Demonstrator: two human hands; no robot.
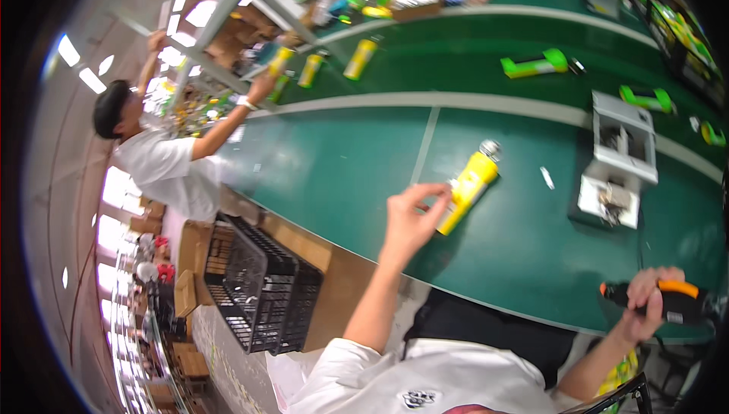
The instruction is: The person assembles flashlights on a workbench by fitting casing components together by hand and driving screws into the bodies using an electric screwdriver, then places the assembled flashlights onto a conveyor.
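Observation:
A long yellow device (476, 183) with a shiny rounded silver end, much like a flashlight, lies slantwise on the green worktable (349, 178). Beside its near left edge, my left hand (414, 216) has thumb and forefinger pinched together. Whatever is between those fingertips is too small to make out. At the right, over the table's front edge, my right hand (647, 304) grips a black and orange electric screwdriver (683, 304). Its narrow tip points left, away from the yellow device.
A grey-white boxy fixture (624, 140) stands at the right, with a small white piece (547, 178) left of it. Beyond runs a green conveyor (448, 57) carrying yellow and green devices. A co-worker (171, 159) reaches over it at left. Black crates (262, 285) stand below.

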